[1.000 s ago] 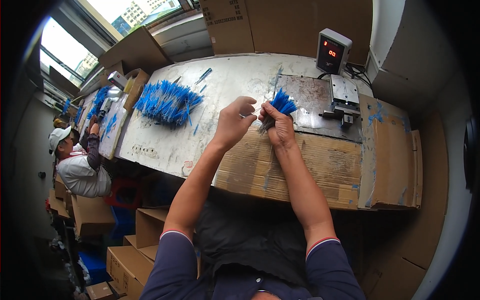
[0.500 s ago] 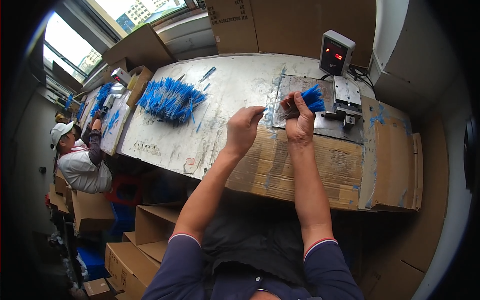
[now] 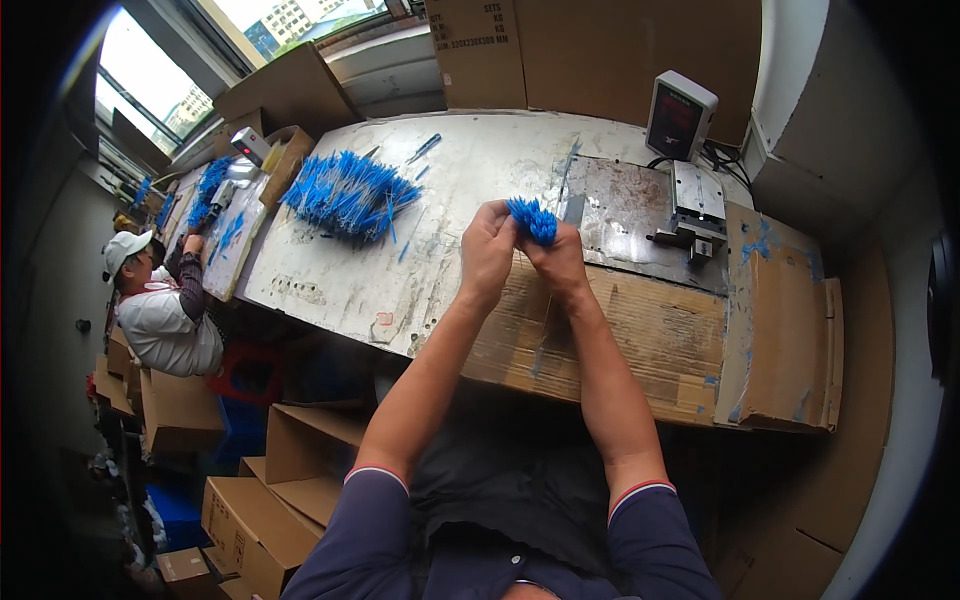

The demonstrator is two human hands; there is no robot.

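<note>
A bundle of thin blue-ended sticks (image 3: 533, 221) stands gathered between my two hands, just above the near middle of the bench. My right hand (image 3: 560, 262) is wrapped round it from the right. On the other side my left hand (image 3: 487, 255) has its fingers closed against the bundle's edge; its fingertips are partly hidden. A large loose pile of the same blue and whitish sticks (image 3: 350, 197) lies on the bench to the left. Right of my hands is a metal plate (image 3: 625, 210) with a small steel fixture (image 3: 697, 205) mounted on it.
Behind the fixture stands a display box (image 3: 680, 115) with cables. A screwdriver (image 3: 425, 148) lies near the pile. Flattened cardboard (image 3: 640, 340) covers the bench's front edge, with cardboard boxes (image 3: 265, 530) below left. A co-worker (image 3: 165, 310) works at another bench on the far left.
My right hand has brought the bundle left and turned it so the blue ends face up. My left hand has come against it. The display's red digits have faded.
</note>
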